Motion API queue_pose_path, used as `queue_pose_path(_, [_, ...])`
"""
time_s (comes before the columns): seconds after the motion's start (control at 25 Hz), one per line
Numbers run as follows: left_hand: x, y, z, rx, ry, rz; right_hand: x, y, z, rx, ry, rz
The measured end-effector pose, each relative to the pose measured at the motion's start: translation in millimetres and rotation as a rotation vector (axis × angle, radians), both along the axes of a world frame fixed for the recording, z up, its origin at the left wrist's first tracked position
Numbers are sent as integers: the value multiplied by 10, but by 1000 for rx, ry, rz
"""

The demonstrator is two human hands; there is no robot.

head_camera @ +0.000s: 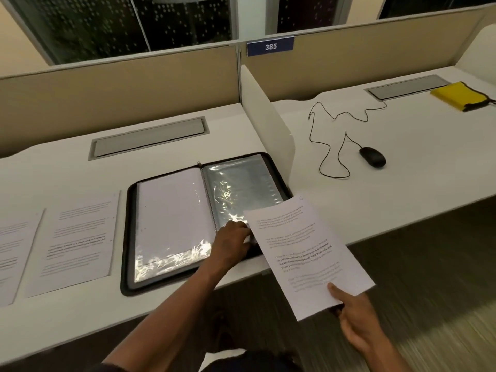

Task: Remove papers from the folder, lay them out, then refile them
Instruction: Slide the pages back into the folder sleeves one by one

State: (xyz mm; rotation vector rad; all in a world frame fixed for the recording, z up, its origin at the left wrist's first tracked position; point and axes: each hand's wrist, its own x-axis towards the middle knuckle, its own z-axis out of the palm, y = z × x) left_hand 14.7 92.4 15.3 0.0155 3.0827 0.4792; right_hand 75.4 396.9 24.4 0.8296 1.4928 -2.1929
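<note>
The right hand (351, 315) pinches a paper (306, 253), lower right. The left hand (233, 242) curls on the folder (128, 237) sleeve; hold it wide open and slide slowly.

Two bare forearms, uncovered from elbow to wrist, no sleeves showing. Bare left hand (233, 241) and bare right hand (354, 315), both without rings, watch or bracelet. Short, plain fingernails on the visible thumb. At the near edge, between the arms, a strip of dark clothing (257, 361) with a pale patch beside it, too blurred to identify.
</note>
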Motion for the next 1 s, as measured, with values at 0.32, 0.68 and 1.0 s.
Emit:
queue_pose_path(0.32, [95, 136, 39, 9, -19, 90, 427, 478, -5, 11, -35, 99])
queue_pose_path(0.68, [-76, -45, -4, 518, -99, 346, 416, 701, 113, 0, -44, 188])
queue_pose_path(1.0, [-173, -45, -17, 468, -140, 279, 297, 509, 228, -43, -73, 270])
